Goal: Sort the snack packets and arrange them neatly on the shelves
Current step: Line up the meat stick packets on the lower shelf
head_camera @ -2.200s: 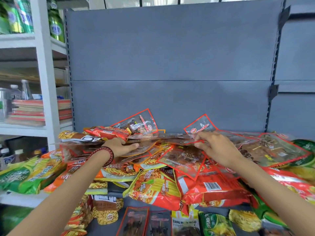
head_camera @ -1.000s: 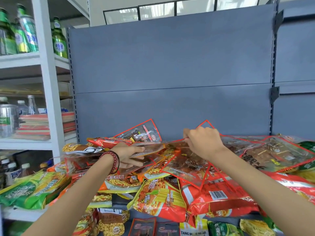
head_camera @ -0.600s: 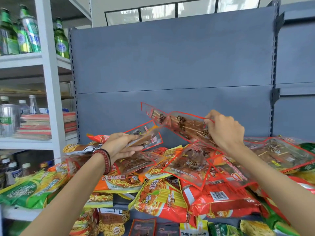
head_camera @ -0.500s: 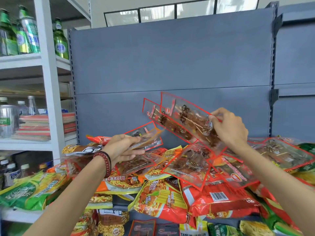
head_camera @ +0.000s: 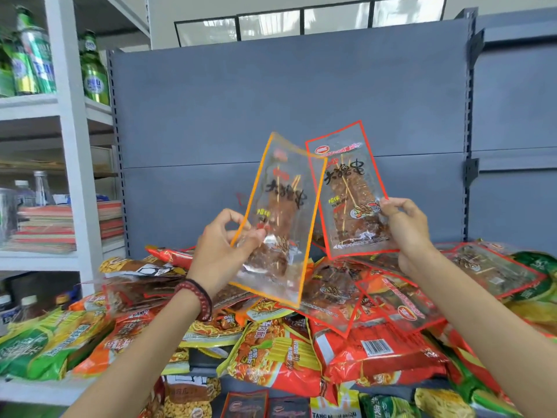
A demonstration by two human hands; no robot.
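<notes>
Seen from the head camera, a person holds up two clear skewer-snack packets side by side in front of a grey back panel (head_camera: pixel 286 101). The left hand (head_camera: pixel 221 245), with a dark red beaded bracelet (head_camera: pixel 196 297) on its wrist, pinches the orange-edged packet (head_camera: pixel 280 218) at its lower left edge between thumb and curled fingers. The packet stands roughly upright, its top leaning slightly right. The right hand (head_camera: pixel 405 227) grips the red-edged packet (head_camera: pixel 346 188) at its lower right edge, thumb on the front. That packet is also upright, and black characters are printed across its face.

The two hands are apart, each clamped on its own packet. The packets' inner edges overlap, with the orange-edged one in front near the top corner. Both are raised above a loose pile of snack packets (head_camera: pixel 301 357) heaped on the shelf below: red, orange, yellow and green bags, with more red-edged clear packets lying flat at the right (head_camera: pixel 494 270).

At the left stands a white shelving unit (head_camera: pixel 67 146). It carries green bottles and cans (head_camera: pixel 93 76) on an upper level and a stack of books (head_camera: pixel 45 224) lower down.
</notes>
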